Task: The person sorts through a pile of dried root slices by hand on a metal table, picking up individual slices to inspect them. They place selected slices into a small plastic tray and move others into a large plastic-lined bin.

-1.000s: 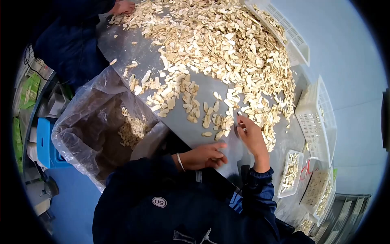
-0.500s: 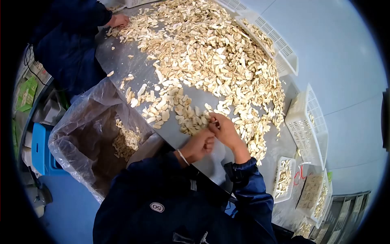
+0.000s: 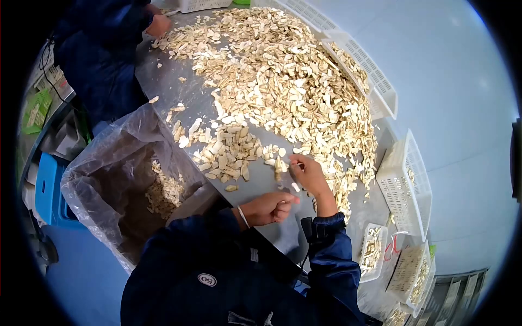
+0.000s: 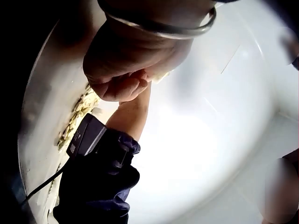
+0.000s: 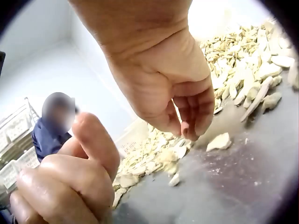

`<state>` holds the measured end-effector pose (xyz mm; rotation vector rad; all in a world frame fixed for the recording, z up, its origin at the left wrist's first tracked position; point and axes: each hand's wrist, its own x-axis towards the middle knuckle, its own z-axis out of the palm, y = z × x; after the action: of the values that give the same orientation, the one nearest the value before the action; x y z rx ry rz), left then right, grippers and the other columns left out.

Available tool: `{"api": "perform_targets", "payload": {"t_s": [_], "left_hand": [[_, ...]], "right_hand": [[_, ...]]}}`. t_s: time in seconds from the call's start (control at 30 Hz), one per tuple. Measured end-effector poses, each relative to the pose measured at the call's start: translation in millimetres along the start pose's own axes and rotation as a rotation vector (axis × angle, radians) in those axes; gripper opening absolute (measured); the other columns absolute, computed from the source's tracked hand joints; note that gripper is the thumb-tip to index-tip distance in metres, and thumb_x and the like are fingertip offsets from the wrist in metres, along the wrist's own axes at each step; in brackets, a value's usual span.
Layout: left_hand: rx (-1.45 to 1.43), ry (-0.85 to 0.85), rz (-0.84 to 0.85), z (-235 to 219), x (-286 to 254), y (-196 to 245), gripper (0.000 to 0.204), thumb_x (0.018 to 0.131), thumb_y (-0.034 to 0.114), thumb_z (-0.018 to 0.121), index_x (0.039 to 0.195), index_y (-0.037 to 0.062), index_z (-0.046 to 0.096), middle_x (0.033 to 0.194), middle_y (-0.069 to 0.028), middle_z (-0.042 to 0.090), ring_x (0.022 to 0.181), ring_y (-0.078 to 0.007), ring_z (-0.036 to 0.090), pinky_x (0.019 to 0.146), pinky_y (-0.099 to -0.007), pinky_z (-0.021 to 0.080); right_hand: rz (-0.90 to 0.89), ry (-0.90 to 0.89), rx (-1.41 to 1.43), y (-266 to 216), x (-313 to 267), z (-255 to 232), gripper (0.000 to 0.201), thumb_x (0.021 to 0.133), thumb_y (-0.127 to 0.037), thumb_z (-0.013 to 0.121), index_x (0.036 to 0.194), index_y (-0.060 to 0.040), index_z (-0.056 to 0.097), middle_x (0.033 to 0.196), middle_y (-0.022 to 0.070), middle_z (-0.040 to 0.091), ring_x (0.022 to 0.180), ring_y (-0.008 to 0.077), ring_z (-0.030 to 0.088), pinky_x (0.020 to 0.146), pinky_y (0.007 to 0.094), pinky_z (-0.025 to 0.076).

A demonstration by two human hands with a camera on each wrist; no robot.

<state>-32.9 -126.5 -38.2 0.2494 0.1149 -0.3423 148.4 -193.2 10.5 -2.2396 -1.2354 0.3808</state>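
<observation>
I see a small heap of pale slices (image 3: 231,152) on the counter (image 3: 260,182), beside the big pile (image 3: 288,76). The hands are apart: right hand (image 3: 309,176) loosely bent near the pile, left hand (image 3: 269,208) curled, contents I can't tell. A plastic-lined bin (image 3: 89,182) stands left of the pile.

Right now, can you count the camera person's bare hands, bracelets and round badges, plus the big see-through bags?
Bare left hand and bare right hand: 2
Pale, shiny, round bracelet: 1
Round white badge: 1
Big see-through plastic bag: 1
Total in sight: 5
</observation>
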Motion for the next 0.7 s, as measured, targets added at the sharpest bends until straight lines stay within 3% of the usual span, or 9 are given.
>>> {"api": "perform_targets", "payload": {"t_s": [0.1,0.2,0.33,0.37,0.47,0.5,0.6,0.63,0.7], "left_hand": [[0.054,-0.031,-0.014,3.2,12.6,5.2,0.018,0.106,0.027,0.045,0.111,0.0105,0.052,0.060,0.0095,0.027,0.048,-0.0044,0.026,0.044,-0.0214,0.022],[0.039,-0.019,-0.045,9.6,17.8,13.5,0.017,0.106,0.026,0.044,0.111,0.0111,0.052,0.059,0.0094,0.026,0.047,-0.0045,0.025,0.042,-0.0223,0.022],[0.015,-0.016,0.015,-4.9,22.5,15.0,0.017,0.106,0.027,0.045,0.111,0.0119,0.051,0.059,0.0095,0.027,0.046,-0.0046,0.025,0.041,-0.0227,0.022],[0.011,-0.059,0.053,-14.0,25.9,13.3,0.017,0.106,0.028,0.045,0.110,0.0127,0.051,0.060,0.0095,0.027,0.047,-0.0045,0.026,0.042,-0.0223,0.023],[-0.070,-0.011,0.163,-9.8,22.6,14.7,0.018,0.105,0.029,0.046,0.112,0.0131,0.050,0.064,0.0072,0.035,0.051,-0.0050,0.032,0.045,-0.0215,0.026],[-0.110,0.034,0.195,-0.9,19.4,15.3,0.019,0.105,0.030,0.046,0.113,0.0130,0.050,0.065,0.0061,0.039,0.053,-0.0052,0.034,0.046,-0.0213,0.028],[-0.171,0.224,0.229,26.5,10.0,24.2,0.018,0.105,0.027,0.046,0.116,0.0123,0.050,0.078,0.0002,0.050,0.058,-0.0064,0.039,0.050,-0.0205,0.031],[-0.125,0.180,0.231,18.4,14.7,20.7,0.020,0.105,0.027,0.046,0.118,0.0109,0.049,0.082,-0.0015,0.051,0.058,-0.0064,0.040,0.049,-0.0201,0.031],[-0.028,0.084,0.236,-10.1,28.3,12.1,0.025,0.105,0.027,0.046,0.121,0.0081,0.048,0.088,-0.0048,0.053,0.059,-0.0063,0.041,0.048,-0.0194,0.031]], "right_hand": [[-0.115,0.153,-0.210,10.5,17.0,-2.8,0.026,0.089,-0.006,0.064,0.114,-0.0068,0.069,0.099,0.0181,0.070,0.085,0.0320,0.069,0.077,0.0368,0.055],[-0.207,0.246,-0.308,17.7,31.1,-1.6,0.026,0.085,-0.005,0.066,0.110,-0.0067,0.070,0.104,0.0179,0.068,0.090,0.0362,0.067,0.078,0.0418,0.054],[-0.180,0.172,-0.407,25.5,40.4,1.3,0.019,0.080,-0.006,0.069,0.099,-0.0041,0.068,0.104,0.0191,0.066,0.093,0.0393,0.064,0.078,0.0465,0.053],[-0.240,0.211,-0.429,30.8,42.1,1.0,0.009,0.081,-0.008,0.070,0.084,-0.0037,0.063,0.095,0.0162,0.066,0.084,0.0363,0.063,0.073,0.0429,0.053],[0.066,0.011,-0.185,6.9,30.9,-24.6,0.012,0.082,-0.010,0.073,0.084,-0.0042,0.063,0.089,0.0127,0.066,0.078,0.0267,0.063,0.069,0.0342,0.052],[0.151,-0.085,-0.067,5.2,25.6,-33.8,0.012,0.085,-0.014,0.074,0.089,-0.0053,0.067,0.082,0.0085,0.066,0.075,0.0147,0.062,0.068,0.0271,0.048],[0.207,-0.526,0.519,-9.0,13.9,-57.5,0.015,0.089,-0.016,0.072,0.099,-0.0050,0.070,0.082,0.0070,0.067,0.078,0.0066,0.061,0.067,0.0247,0.048],[0.244,-0.544,0.546,-7.7,14.1,-61.7,0.022,0.090,-0.017,0.071,0.107,-0.0037,0.070,0.088,0.0115,0.070,0.080,0.0134,0.065,0.070,0.0274,0.050],[0.103,-0.208,0.136,3.0,20.7,-55.6,0.026,0.093,-0.018,0.068,0.113,-0.0016,0.067,0.091,0.0100,0.070,0.082,0.0132,0.065,0.072,0.0279,0.052]]}}
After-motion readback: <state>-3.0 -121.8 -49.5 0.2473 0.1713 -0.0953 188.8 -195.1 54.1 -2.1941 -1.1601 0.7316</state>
